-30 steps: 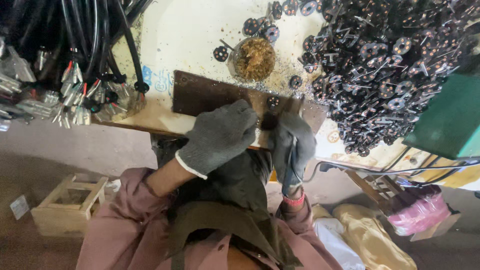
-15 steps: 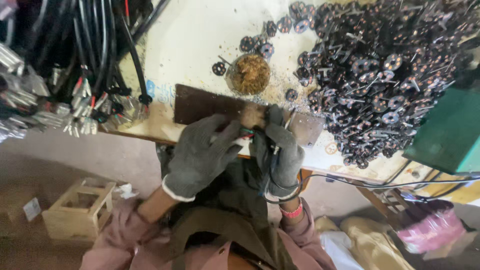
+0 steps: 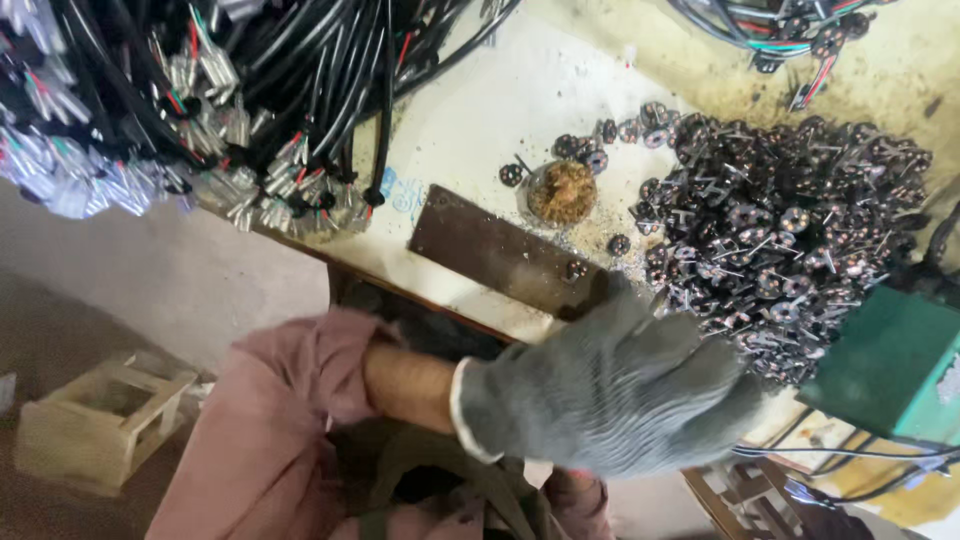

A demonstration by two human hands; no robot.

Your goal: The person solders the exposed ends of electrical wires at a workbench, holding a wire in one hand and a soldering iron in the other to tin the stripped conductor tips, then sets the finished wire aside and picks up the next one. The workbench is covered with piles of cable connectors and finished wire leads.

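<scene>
My left hand (image 3: 610,390), in a grey knit glove, reaches to the right across the front edge of the workbench (image 3: 500,100). Its fingertips are at the near edge of a big pile of small dark disc parts with pins (image 3: 790,240). The back of the glove faces me and is blurred, so I cannot tell whether it holds anything. My right hand is hidden beneath it; only a bit of pink cuff (image 3: 575,487) shows. A brown metal plate (image 3: 490,250) lies just left of the glove, with a small disc part on it.
A round cup of brownish matter (image 3: 562,192) stands behind the plate. Bundled black cables with metal ends (image 3: 200,110) hang over the bench's left side. A green box (image 3: 890,365) sits at the right. A wooden crate (image 3: 105,415) is on the floor, lower left.
Both gloved hands were together at the plate's front edge. The left hand has since swung right toward the disc pile and covers the right hand. The view has shifted right.
</scene>
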